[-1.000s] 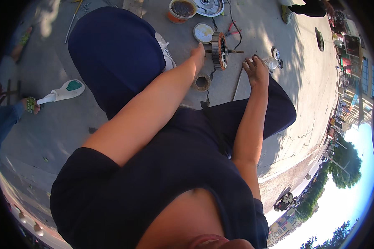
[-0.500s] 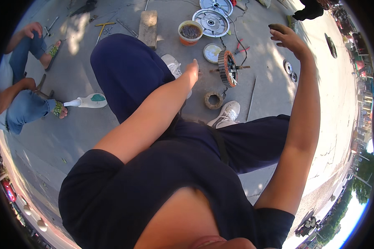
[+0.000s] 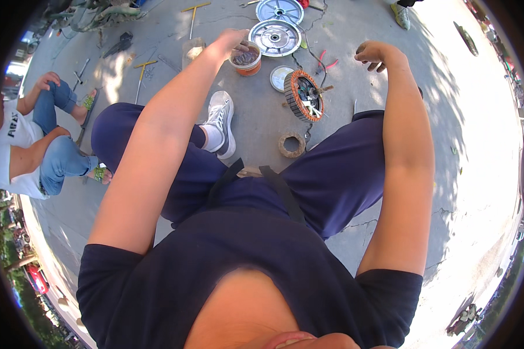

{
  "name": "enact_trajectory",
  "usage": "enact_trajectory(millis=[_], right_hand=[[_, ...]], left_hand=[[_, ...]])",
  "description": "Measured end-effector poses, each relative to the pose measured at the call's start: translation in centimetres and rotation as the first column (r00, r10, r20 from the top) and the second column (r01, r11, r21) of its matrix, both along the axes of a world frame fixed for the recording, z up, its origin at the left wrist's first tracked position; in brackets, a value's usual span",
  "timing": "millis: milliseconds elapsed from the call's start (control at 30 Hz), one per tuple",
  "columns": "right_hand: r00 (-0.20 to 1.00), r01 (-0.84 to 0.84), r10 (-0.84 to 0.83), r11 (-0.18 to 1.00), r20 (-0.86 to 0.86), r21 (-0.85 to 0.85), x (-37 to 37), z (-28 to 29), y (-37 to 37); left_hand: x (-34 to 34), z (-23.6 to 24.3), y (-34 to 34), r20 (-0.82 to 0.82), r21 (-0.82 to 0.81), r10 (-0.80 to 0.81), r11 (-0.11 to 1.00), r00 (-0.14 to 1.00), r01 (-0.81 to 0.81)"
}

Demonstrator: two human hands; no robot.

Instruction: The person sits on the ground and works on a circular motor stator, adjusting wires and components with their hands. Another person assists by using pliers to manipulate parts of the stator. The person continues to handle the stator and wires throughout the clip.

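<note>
My left hand [image 3: 232, 41] is at the near-left rim of a tub [image 3: 247, 70] of dark grease, its fingers hanging over the opening. Whether the fingertips touch the grease is hard to see. My right hand [image 3: 379, 53] hovers over the ground to the right, empty, with fingers apart and dark smears on the tips. Between my feet and the tub stands a motor stator [image 3: 297, 99] with copper windings and a shaft, tilted on its edge. A round pale lid [image 3: 278, 78] lies beside it. Nearer me is a brown ring [image 3: 291, 145].
Two silver wheel hub covers [image 3: 274, 38] lie beyond the tub. Red-handled pliers [image 3: 328, 65] rest right of the stator, by a dark cable. Yellow T-handle wrenches [image 3: 145, 65] are at the far left. Another person [image 3: 46, 128] sits at left; a shoe [image 3: 401, 16] shows at the top right.
My left hand has moved forward and left to the tub. My right hand has drawn slightly left. The view has shifted, and the white bottle by the other person is no longer seen.
</note>
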State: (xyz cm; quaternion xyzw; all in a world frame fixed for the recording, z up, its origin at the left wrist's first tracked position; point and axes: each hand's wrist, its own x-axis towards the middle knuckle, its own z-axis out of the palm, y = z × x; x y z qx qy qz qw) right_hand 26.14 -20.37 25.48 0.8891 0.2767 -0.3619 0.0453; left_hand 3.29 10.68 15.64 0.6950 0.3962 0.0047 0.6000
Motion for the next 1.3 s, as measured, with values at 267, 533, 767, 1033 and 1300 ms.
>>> enact_trajectory(millis=[267,533,767,1033,1300], right_hand=[[0.836,-0.531,0.472,0.824,0.281,0.196,-1.8,0.1,5.4],[0.859,-0.491,0.451,0.861,0.243,0.135,-5.0,-0.2,2.7],[0.897,-0.402,0.382,0.914,0.222,0.054,-0.4,-4.0,-0.2],[0.883,-0.457,0.437,0.882,0.17,0.11,-0.4,-5.0,1.1],[0.89,-0.442,0.41,0.884,0.201,0.155,0.7,-6.6,0.9]], left_hand=[[2.2,-12.1,-4.1,-0.346,0.114,-0.279,0.935,0.896,0.336],[0.2,-22.8,-11.0,-0.402,0.558,-0.345,0.642,0.848,0.526],[0.4,-22.9,-9.9,-0.414,0.725,-0.396,0.402,0.82,0.56],[-0.2,-21.8,-8.4,-0.459,0.728,-0.562,0.205,0.688,0.654],[0.0,-16.5,-4.0,-0.453,0.58,-0.725,0.203,0.52,0.789]])
